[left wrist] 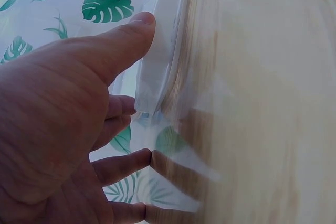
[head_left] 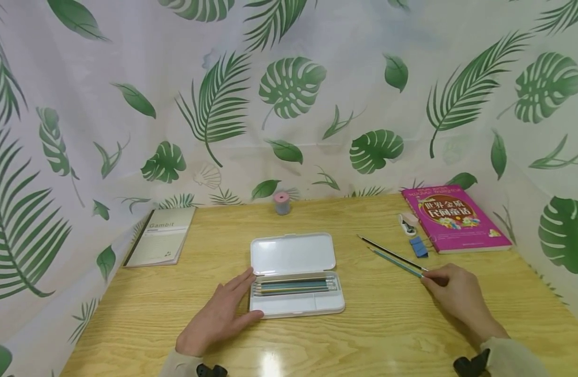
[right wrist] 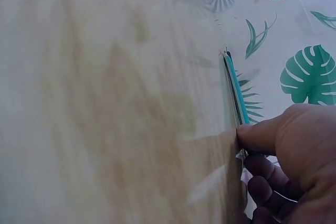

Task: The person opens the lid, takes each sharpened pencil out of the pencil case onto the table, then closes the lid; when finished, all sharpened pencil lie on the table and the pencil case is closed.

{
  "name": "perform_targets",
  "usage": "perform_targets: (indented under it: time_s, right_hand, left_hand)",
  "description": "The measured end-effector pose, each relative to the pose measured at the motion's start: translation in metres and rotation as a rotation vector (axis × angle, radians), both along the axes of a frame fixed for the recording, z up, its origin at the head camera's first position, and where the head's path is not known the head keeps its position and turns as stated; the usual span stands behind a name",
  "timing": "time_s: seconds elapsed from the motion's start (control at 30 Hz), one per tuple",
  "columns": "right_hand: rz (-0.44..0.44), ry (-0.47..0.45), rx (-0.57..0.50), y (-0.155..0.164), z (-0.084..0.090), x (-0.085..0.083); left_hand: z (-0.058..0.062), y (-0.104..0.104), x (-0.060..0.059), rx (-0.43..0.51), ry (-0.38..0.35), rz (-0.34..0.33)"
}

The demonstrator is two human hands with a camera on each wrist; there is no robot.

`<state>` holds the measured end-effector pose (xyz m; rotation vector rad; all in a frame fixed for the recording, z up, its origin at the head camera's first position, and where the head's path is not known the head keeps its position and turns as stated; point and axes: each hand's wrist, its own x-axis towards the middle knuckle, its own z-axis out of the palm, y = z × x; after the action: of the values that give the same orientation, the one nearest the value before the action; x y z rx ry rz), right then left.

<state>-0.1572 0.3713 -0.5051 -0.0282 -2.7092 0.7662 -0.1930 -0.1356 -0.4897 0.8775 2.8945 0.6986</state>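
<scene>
The left hand (head_left: 220,317) lies flat on the desk (head_left: 388,324) against the left end of the open case (head_left: 296,275), its fingers straight and its thumb along the case's front corner. Its grip is released; it only touches the case. In the left wrist view the thumb (left wrist: 123,40) presses on the white edge of the case (left wrist: 157,51).

The case sits at the middle of the desk with its lid folded back. Several pencils (head_left: 296,286) lie side by side in the rear compartment of its tray.

The right hand (head_left: 458,298) rests on the desk to the right of the case, with its fingertips pinching the near ends of two loose pencils (head_left: 395,257), one dark and one teal. They lie slantwise on the desk, with their far ends pointing away to the left. The right wrist view shows the thumb (right wrist: 262,135) and curled fingers closed on the teal pencil (right wrist: 234,85).

Behind the loose pencils lie a blue eraser (head_left: 418,246) and a small white item (head_left: 407,222), beside a pink book (head_left: 454,217). A notebook (head_left: 162,235) lies at the far left, and a small pink-topped pot (head_left: 281,202) stands at the back.
</scene>
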Motion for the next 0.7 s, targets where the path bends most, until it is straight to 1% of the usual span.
perform_targets:
  time_s: [0.47, 0.7]
  right_hand:
    - [-0.009, -0.031, -0.021, -0.0015, 0.0027, -0.0003]
    - [-0.018, -0.015, -0.031, -0.0021, 0.0030, 0.0008]
  left_hand:
    - [0.0003, -0.0010, -0.0015, 0.008, -0.017, -0.013]
    - [0.0018, -0.0011, -0.0009, -0.002, -0.014, -0.010]
